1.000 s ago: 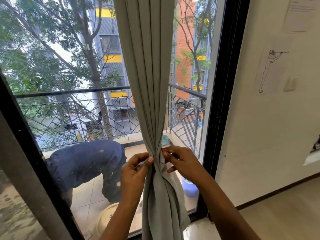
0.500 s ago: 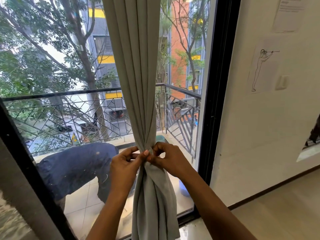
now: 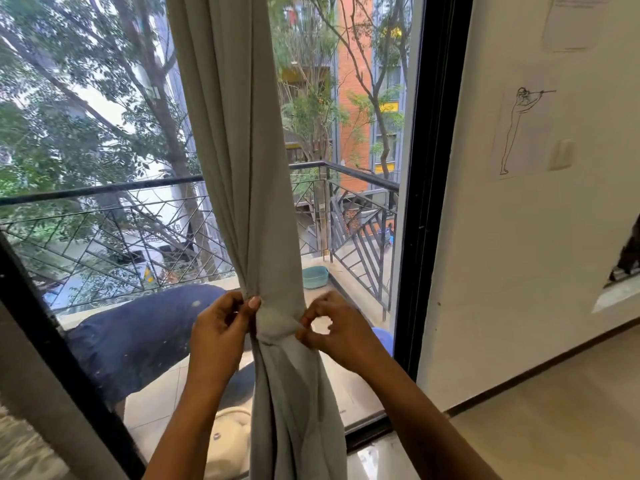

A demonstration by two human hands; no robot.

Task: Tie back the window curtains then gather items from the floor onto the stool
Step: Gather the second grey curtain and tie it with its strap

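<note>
A pale grey-green curtain [image 3: 239, 140] hangs in front of the glass window, gathered into one bundle. A band of the same cloth [image 3: 275, 322] is wrapped around it at waist height. My left hand [image 3: 220, 332] pinches the left side of that band between thumb and fingers. My right hand [image 3: 337, 329] pinches the band's right side with fingertips curled. Below the band the curtain falls in loose folds to the floor. No stool or floor items are in view.
The black window frame [image 3: 434, 174] stands right of the curtain, with a cream wall [image 3: 519, 237] carrying a line drawing [image 3: 519, 128]. Outside, a person in dark blue [image 3: 138, 334] bends over on the balcony by a railing [image 3: 104, 192]. Light wooden floor [image 3: 554, 417] lies at the right.
My hands have moved apart, from meeting at the front of the bundle to either side of it. The wrapped band now shows between them. The view shifted slightly.
</note>
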